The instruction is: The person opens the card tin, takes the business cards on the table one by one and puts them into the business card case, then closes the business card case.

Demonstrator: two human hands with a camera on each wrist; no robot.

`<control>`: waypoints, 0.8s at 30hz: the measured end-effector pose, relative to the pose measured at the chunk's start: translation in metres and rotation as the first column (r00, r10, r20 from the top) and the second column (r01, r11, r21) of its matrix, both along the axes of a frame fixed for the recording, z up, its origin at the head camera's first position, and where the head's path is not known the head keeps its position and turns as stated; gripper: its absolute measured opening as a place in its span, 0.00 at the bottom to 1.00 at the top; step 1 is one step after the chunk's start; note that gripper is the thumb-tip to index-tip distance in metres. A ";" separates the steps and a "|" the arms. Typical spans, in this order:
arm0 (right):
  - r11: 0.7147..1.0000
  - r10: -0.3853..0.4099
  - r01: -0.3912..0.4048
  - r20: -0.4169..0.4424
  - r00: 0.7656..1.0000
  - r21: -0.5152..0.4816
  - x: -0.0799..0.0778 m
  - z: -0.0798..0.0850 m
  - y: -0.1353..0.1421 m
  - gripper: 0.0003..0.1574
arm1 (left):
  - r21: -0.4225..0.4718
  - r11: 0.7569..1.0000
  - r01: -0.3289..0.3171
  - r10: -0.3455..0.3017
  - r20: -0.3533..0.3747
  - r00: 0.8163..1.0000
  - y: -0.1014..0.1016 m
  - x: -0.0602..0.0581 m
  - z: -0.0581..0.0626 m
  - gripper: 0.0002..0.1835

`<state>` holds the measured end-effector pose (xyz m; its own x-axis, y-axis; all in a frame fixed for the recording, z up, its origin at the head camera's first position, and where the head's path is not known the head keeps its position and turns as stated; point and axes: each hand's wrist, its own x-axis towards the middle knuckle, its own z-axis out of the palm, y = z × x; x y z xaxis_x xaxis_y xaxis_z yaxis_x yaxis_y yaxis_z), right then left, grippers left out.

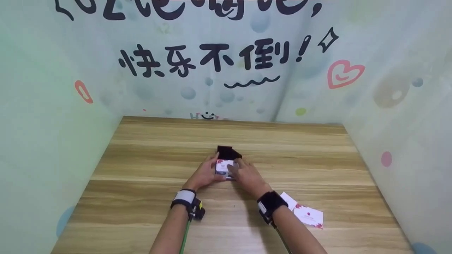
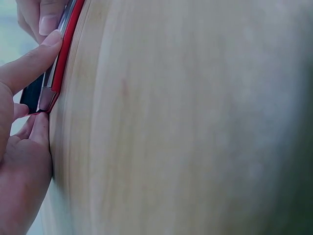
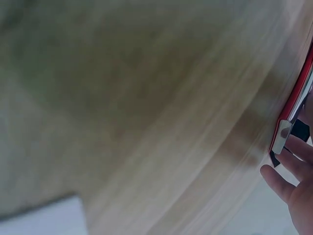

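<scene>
A business card case point(image 1: 231, 178) lies on the wooden table, its black flap point(image 1: 227, 153) folded back away from me. Red edging and a metal rim point(image 2: 48, 94) show along its side in the left wrist view. A white card with pink flowers point(image 1: 222, 165) lies in it. My left hand point(image 1: 204, 173) grips the case's left side, thumb at the near edge and fingers toward the flap. From the right, my right hand point(image 1: 247, 176) touches the card and the case's edge. Its fingers point(image 3: 299, 155) are extended and spread in the right wrist view; its thumb is hidden there.
Two flowered cards, one the front card point(image 1: 309, 215) and one a partly covered card point(image 1: 289, 200), lie by my right forearm. The wooden table point(image 1: 148, 151) meets printed cloth walls point(image 1: 208, 95) at the back and both sides.
</scene>
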<state>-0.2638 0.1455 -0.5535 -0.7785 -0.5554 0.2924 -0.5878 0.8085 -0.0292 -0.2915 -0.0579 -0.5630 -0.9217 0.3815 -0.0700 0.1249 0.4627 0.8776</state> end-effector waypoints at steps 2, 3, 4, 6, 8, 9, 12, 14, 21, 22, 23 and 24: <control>1.000 -0.004 0.004 -0.005 1.000 0.001 0.002 -0.001 0.000 0.16 | 0.000 1.000 0.000 0.000 0.002 1.000 0.001 0.000 0.000 0.58; 1.000 -0.002 0.002 -0.012 1.000 0.006 0.003 -0.001 0.001 0.16 | -0.002 1.000 0.000 0.000 0.003 1.000 0.001 -0.001 0.000 0.58; 1.000 0.000 0.000 -0.014 1.000 0.004 0.004 -0.001 0.001 0.17 | -0.004 1.000 -0.001 0.001 0.008 1.000 0.001 -0.001 0.000 0.58; 1.000 0.006 -0.005 -0.028 1.000 0.002 0.006 -0.002 0.001 0.17 | -0.002 1.000 -0.001 0.001 0.009 1.000 0.001 -0.001 0.000 0.58; 1.000 0.007 -0.007 -0.035 0.999 0.004 0.008 -0.003 0.001 0.18 | 0.002 1.000 0.001 -0.001 0.006 1.000 0.000 0.000 -0.001 0.58; 1.000 0.009 -0.008 -0.042 0.999 0.007 0.009 -0.003 0.001 0.18 | 0.001 1.000 0.002 -0.002 0.001 1.000 0.000 0.000 -0.001 0.58; 1.000 -0.001 0.002 -0.047 0.999 0.014 0.012 -0.004 0.000 0.19 | 0.005 1.000 0.001 -0.001 -0.020 1.000 0.000 -0.001 -0.001 0.57; 1.000 -0.008 0.009 -0.049 0.999 0.020 0.014 -0.004 0.000 0.19 | 0.004 1.000 0.001 -0.001 -0.034 0.999 0.000 -0.001 -0.001 0.57; 1.000 -0.012 0.011 -0.030 0.999 -0.004 0.020 -0.001 0.000 0.20 | -0.011 1.000 -0.002 0.002 -0.030 1.000 0.000 0.000 0.000 0.58; 1.000 -0.013 0.013 -0.027 1.000 -0.007 0.020 -0.001 0.000 0.20 | -0.015 1.000 -0.004 0.004 -0.026 1.000 0.000 0.000 0.000 0.58; 1.000 -0.014 0.014 -0.027 1.000 -0.009 0.021 0.000 -0.001 0.20 | -0.016 1.000 -0.006 0.006 -0.026 1.000 0.000 0.000 0.000 0.58; 1.000 -0.014 0.014 -0.029 0.999 -0.012 0.021 0.000 -0.001 0.19 | -0.018 1.000 -0.009 0.009 -0.022 1.000 0.000 0.001 0.000 0.58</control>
